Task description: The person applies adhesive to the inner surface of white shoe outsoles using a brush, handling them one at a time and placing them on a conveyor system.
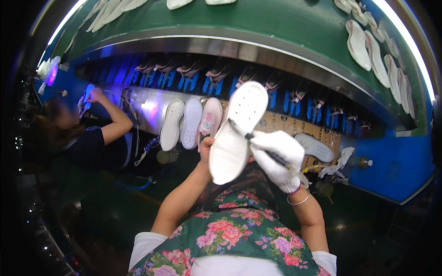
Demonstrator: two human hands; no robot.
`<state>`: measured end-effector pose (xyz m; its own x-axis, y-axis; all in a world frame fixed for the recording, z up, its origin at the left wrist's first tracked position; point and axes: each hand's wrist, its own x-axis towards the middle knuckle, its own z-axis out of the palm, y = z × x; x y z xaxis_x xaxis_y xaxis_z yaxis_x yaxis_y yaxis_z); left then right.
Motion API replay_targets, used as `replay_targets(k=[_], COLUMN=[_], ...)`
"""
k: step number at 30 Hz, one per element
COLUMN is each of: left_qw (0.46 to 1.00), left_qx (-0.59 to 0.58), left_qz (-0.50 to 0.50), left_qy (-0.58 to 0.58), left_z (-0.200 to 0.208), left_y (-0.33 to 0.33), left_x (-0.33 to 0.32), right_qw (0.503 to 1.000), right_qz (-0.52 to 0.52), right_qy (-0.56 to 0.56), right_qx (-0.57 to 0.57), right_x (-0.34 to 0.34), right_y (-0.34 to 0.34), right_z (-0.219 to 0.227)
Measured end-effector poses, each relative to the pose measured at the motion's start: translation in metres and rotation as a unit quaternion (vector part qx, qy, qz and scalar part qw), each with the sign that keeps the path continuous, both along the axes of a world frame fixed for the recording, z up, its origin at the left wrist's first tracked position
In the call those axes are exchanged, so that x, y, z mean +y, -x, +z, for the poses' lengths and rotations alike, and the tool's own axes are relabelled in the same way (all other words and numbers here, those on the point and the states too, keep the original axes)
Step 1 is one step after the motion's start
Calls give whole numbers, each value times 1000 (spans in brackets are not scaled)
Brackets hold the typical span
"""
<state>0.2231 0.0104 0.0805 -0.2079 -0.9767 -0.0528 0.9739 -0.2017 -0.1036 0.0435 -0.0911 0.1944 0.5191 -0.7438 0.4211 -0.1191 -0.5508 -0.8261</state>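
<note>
A white shoe sole (230,154) is held up in front of me, tilted, with small holes across its upper part. My bare left hand (206,151) grips its left edge; the fingers behind the sole are hidden. In a white knitted glove, my right hand (279,158) closes around a brush (248,135) with a dark handle. The brush tip meets the sole's inner face near the middle. Just beyond the left hand stands a pink shoe (212,116), beside a pale lavender sole (191,124) and a white sole (172,125).
Another pale sole (315,147) lies right on brown board, near crumpled white material (338,163) and a bottle (362,162). Shoe uppers (215,76) line a rack with blue parts under a metal edge. Above, a green belt (276,23) carries several soles. A person (87,133) works at left.
</note>
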Motion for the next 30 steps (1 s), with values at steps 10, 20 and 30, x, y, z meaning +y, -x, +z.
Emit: replay_targets(k=[10,20,30], left_qw=[978,997,997], left_qx=[-165,-8,-39], left_qz=[54,59,63], left_qy=[-114,-42,-12], left_z=[9,-25,-25], left_y=[58,63,66], left_x=[-17,-27,-43], right_qw=[992,985,973], right_qz=[-59,-109,-173], right_qy=[115,-88,-99], right_qx=[-9,-101,-116], right_x=[-7,15,25], right_y=[-13,-28,-31], right_z=[3,-4,-19])
